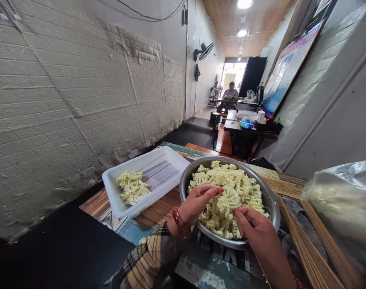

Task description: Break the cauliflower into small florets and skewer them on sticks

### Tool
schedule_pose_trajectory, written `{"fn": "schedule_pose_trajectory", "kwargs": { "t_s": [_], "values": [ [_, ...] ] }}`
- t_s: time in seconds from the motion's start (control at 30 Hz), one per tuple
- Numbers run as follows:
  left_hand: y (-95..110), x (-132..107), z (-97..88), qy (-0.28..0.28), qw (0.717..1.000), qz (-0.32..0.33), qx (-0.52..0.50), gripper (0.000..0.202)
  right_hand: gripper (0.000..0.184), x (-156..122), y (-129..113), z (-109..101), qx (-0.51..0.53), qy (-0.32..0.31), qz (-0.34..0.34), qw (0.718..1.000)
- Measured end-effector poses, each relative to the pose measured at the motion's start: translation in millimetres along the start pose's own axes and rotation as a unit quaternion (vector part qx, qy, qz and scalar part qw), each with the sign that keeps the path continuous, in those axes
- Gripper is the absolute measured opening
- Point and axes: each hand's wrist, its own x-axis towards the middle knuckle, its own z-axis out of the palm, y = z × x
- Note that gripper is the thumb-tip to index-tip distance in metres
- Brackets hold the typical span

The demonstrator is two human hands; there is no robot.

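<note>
A steel bowl (275, 208) full of cut cauliflower (214, 172) stands in front of me. Over it, my left hand (199, 200) has its thumb and fingers closed at the edge of a pale floret (230, 197). My right hand (256, 226) pinches at the other side of that floret. A thin light line running down beside the right wrist looks like a bamboo skewer; most of it is hidden by the hand. To the left, a white plastic tray (110, 192) holds several skewered cauliflower pieces (133, 188), their sticks lying toward the far right.
Loose bamboo skewers (303, 245) lie on a dark cloth right of the bowl, beside a clear plastic bag (342, 192) with pale contents. A wooden-patterned table (155, 208) carries everything. Farther off are another table (237, 126), a bench (224, 140) and a seated person (231, 91).
</note>
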Motion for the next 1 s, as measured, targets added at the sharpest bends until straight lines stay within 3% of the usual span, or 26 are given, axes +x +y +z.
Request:
{"fn": "schedule_pose_trajectory", "kwargs": {
  "t_s": [0.2,0.57,0.77,1.0],
  "values": [
    [1,-7,5.5,0.005,1.0,0.006,-0.017,0.042,0.029,-2,-4,2,-0.041,0.01,-0.035,0.998],
    [9,-15,27.2,0.038,0.998,0.017,-0.047,0.029,0.026,-10,-4,6,-0.012,0.036,-0.024,0.999],
    [6,-17,30.0,0.04,0.998,0.055,0.0,0.038,0.028,-12,-2,6,0.032,0.023,0.006,0.999],
    [20,-29,35.9,0.061,0.991,0.106,0.053,0.034,0.029,-16,6,6,0.071,0.023,-0.002,0.997]
  ]
}}
